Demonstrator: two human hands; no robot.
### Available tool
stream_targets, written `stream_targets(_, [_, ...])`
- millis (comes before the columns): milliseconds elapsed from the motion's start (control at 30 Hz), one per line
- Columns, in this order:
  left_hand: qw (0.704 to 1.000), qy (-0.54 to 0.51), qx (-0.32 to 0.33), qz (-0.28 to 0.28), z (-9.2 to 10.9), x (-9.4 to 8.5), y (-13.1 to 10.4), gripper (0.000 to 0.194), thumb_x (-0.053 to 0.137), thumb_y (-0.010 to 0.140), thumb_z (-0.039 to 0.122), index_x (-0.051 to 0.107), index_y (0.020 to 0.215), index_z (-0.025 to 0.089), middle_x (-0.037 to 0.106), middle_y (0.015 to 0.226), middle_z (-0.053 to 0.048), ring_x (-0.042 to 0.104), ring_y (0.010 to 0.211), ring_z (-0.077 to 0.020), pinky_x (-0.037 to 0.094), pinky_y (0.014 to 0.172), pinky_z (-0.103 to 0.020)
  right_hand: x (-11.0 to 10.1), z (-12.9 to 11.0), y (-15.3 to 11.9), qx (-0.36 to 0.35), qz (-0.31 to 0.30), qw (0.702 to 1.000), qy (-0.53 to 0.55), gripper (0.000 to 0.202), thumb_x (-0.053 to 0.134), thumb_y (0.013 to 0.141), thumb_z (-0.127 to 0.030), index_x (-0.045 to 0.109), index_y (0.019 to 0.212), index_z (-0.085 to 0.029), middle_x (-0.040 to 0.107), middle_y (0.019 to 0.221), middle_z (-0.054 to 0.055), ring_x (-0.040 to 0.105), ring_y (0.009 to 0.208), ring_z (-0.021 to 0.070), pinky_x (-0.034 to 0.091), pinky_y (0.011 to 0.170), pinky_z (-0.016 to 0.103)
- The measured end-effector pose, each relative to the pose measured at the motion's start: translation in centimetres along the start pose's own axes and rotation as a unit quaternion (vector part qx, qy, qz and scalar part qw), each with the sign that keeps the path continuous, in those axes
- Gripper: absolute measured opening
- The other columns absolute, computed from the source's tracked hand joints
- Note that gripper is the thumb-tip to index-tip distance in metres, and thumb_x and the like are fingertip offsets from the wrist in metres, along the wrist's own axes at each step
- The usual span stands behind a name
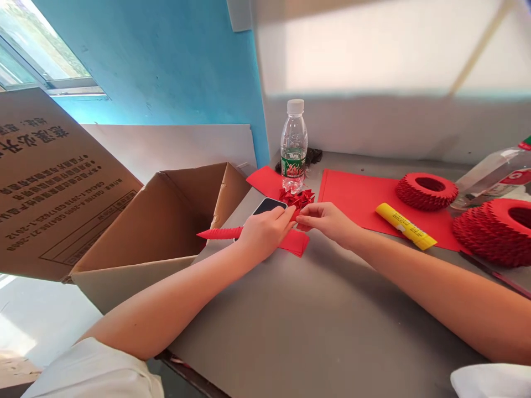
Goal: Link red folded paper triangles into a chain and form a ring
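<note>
Pinching a long red folded-paper strip (219, 232) in my left hand (265, 229), I have its tail pointing out toward nine o'clock over the open cardboard box (166, 221). My right hand (327, 221) meets the left at the fingertips, closed on a small red folded piece (297, 214) at the strip's near end. Under my hands lies a flat red paper scrap (296, 243) on the grey table (323, 320). A dark phone (269, 205) sits just at twelve o'clock of my left hand, with loose red folded pieces (301, 197) and a water bottle (293, 146) beyond. At two o'clock a yellow glue stick (405, 226) rests on a red paper sheet (357, 199), near two red paper rings (426, 190).
</note>
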State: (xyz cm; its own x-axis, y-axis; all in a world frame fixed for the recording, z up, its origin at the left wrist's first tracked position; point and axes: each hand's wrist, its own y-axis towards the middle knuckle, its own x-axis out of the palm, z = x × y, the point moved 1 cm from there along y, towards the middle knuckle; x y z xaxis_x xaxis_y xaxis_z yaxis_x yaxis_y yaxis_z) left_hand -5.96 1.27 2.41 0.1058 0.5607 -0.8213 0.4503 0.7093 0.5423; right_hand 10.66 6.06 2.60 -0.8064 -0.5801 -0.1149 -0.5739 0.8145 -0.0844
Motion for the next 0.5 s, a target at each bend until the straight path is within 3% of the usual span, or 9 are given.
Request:
stream_targets(233, [0.998, 0.007, 0.053, 0.028, -0.7, 1.1, 1.8, 0.031, 0.037, 0.090, 0.035, 0.055, 0.107, 0.017, 0.060, 0.072, 0.000, 0.056, 0.056, -0.0096, 0.028, 0.044, -0.023, -0.7, 0.2, 0.4, -0.029, 0.083, 0.996, 0.008, 0.027, 0.062, 0.069, -0.041, 0.063, 0.075, -0.014, 0.063, 0.073, 0.003, 0.056, 0.067, 0.0118, 0.045, 0.067, 0.028])
stream_targets(367, [0.996, -0.011, 0.078, 0.030, -1.0, 1.7, 2.2, 0.030, 0.036, 0.090, 0.034, 0.055, 0.105, 0.017, 0.061, 0.072, 0.000, 0.058, 0.060, -0.0097, 0.028, 0.045, -0.023, -1.0, 0.2, 0.7, -0.025, 0.090, 0.995, -0.025, 0.025, 0.061, 0.069, -0.039, 0.063, 0.073, -0.014, 0.062, 0.068, 0.002, 0.056, 0.065, 0.0124, 0.045, 0.065, 0.028])
stream_targets(500, [0.995, -0.022, 0.093, -0.008, -1.2, 2.3, 2.1, 0.030, 0.033, 0.091, 0.034, 0.054, 0.106, 0.018, 0.060, 0.071, 0.001, 0.056, 0.059, -0.0088, 0.025, 0.042, -0.023, -1.1, 0.9, 1.1, -0.024, 0.081, 0.993, -0.081, 0.023, 0.059, 0.070, -0.036, 0.062, 0.068, -0.014, 0.060, 0.063, 0.001, 0.056, 0.061, 0.0130, 0.045, 0.062, 0.027])
